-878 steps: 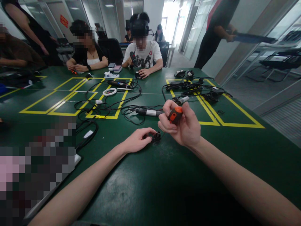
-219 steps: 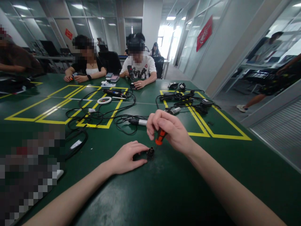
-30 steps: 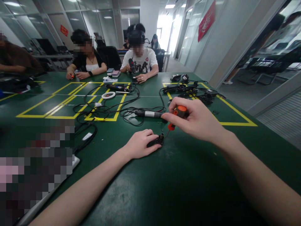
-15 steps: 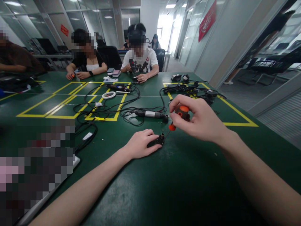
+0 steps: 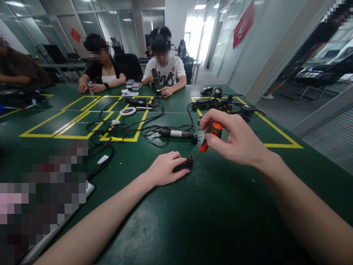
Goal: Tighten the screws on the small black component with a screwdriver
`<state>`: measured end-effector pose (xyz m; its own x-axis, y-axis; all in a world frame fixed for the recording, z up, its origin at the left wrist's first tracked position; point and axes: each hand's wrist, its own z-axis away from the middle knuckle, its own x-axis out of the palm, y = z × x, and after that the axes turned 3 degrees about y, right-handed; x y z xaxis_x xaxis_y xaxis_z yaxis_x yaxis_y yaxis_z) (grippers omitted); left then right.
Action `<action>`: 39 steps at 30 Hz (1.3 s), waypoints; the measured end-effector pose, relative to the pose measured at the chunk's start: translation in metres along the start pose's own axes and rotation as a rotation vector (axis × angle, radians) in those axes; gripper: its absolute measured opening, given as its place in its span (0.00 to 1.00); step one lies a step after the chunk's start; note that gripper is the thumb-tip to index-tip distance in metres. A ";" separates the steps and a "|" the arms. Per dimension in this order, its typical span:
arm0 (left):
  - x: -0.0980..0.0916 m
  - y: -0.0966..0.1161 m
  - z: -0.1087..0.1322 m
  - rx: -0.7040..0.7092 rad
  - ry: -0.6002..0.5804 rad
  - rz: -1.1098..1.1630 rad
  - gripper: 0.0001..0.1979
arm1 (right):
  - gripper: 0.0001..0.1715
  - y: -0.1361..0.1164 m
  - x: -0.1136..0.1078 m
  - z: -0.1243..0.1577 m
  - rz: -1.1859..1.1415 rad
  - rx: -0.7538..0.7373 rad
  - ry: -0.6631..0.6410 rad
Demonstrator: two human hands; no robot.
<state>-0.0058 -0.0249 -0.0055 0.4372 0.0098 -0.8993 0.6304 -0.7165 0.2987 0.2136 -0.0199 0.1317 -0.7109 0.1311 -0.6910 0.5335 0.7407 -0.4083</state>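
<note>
Green worktop (image 5: 209, 206) with yellow tape boxes, glass-walled office behind

Status: my left hand (image 5: 165, 171) lies flat on the worktop, fingers closed down over the small black part (image 5: 185, 165) and pinning it in place. My right hand (image 5: 234, 141) is above and just right of it, fingers clamped on the orange screwdriver (image 5: 211, 134). The shaft slants down-left with its tip at the part's raised neck. Looks like contact, but the tip is too small to be sure.

Progress, my read: mid-job. The part is held and the driver is on it, and nothing has been set aside that I can call a finished piece. Can't tell if any screw is in or out; the specks near the part are too small to identify.

Count:
- screwdriver: 1
- black part under my hand: 1
- silver-barrelled tool (image 5: 176, 134) just beyond, on a cable: 1
- small black cap (image 5: 195, 139) at that tool's end: 1
- white ring (image 5: 127, 111) mid-worktop: 1
- cable tangles: 2, centre (image 5: 121, 129) and far right (image 5: 220, 105)
- people seated across: 2, plus an arm at far left
</note>
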 end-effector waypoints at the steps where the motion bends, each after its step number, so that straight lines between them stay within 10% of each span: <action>1: 0.000 0.000 0.000 -0.001 -0.001 0.000 0.19 | 0.05 0.000 0.000 0.000 0.007 0.006 0.000; 5: 0.001 -0.001 0.000 0.000 0.002 0.000 0.19 | 0.17 -0.001 0.001 0.000 -0.016 0.059 -0.029; 10: 0.000 0.000 0.000 0.000 0.001 0.006 0.18 | 0.03 -0.002 0.001 0.001 0.000 -0.022 0.005; 39: 0.000 0.001 0.000 0.018 0.020 -0.023 0.18 | 0.13 0.002 0.003 0.001 -0.037 -0.031 -0.045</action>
<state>-0.0052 -0.0251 -0.0050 0.4355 0.0402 -0.8993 0.6287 -0.7286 0.2719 0.2128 -0.0184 0.1279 -0.7082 0.0740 -0.7021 0.4920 0.7649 -0.4157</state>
